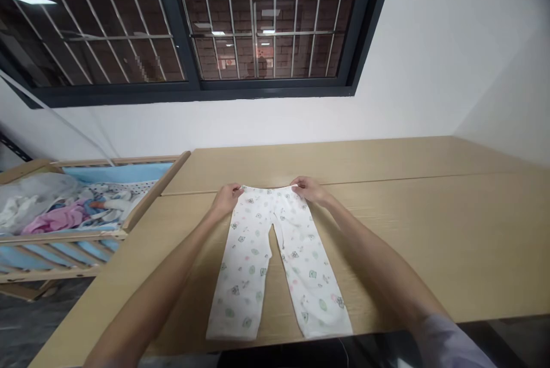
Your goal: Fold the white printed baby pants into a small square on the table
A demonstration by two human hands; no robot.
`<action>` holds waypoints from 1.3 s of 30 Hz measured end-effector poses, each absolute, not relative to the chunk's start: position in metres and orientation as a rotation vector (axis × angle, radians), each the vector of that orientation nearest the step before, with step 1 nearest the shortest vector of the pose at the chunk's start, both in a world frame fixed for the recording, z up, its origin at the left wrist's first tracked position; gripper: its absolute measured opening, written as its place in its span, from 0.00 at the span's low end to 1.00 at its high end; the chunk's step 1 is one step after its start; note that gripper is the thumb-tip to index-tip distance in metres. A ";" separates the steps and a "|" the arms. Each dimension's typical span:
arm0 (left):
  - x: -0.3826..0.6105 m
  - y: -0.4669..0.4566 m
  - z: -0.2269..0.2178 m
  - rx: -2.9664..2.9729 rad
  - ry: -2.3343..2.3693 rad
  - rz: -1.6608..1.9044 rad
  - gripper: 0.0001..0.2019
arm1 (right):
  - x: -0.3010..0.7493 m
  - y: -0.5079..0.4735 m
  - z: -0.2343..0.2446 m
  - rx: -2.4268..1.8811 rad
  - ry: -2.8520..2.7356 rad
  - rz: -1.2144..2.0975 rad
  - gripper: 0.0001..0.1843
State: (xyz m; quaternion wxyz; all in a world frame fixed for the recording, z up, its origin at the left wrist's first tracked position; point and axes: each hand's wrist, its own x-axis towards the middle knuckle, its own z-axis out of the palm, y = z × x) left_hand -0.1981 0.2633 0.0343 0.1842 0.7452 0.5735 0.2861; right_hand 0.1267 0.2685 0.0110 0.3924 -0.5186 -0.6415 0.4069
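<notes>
Head view: small white printed trousers [275, 259] lie flat on the wooden table [429, 230], legs toward 6 o'clock. Left hand [227, 196] pinches the waistband's 10 o'clock corner; right hand [308, 189] pinches the 2 o'clock corner (both closed on fabric). Wooden crib [129, 219] of clothes stands at 9 o'clock.

the small trousers [275, 253] were white, scattered with little green, grey and pink prints. the tabletop [429, 230] was pale wood with a fine grain. beyond its left edge, the crib [141, 202] was light wood with a sky-blue lining, and the heaped clothes [60, 213] in it were pink, white and polka-dotted. the window frame [193, 84] was dark grey.
</notes>
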 end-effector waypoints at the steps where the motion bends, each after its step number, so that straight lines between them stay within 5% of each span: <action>1: -0.197 0.269 0.028 2.094 1.650 0.804 0.15 | 0.125 0.277 0.003 -1.337 -1.630 1.003 0.07; 13: -0.197 0.296 -0.018 1.931 1.896 0.797 0.12 | 0.119 0.317 -0.039 -1.434 -1.675 0.733 0.06; 22: -0.194 0.292 -0.013 1.941 1.963 0.693 0.06 | 0.123 0.317 -0.054 -1.453 -1.690 0.666 0.09; 27: -0.166 0.262 0.016 2.057 2.032 0.750 0.17 | 0.129 0.321 -0.055 -1.449 -1.663 0.729 0.15; 33: -0.082 0.165 0.048 2.446 1.507 0.561 0.09 | 0.140 0.330 -0.054 -1.420 -1.646 0.862 0.17; 39: -0.014 0.063 0.036 2.766 0.912 -0.061 0.24 | 0.147 0.331 -0.051 -1.406 -1.634 0.947 0.20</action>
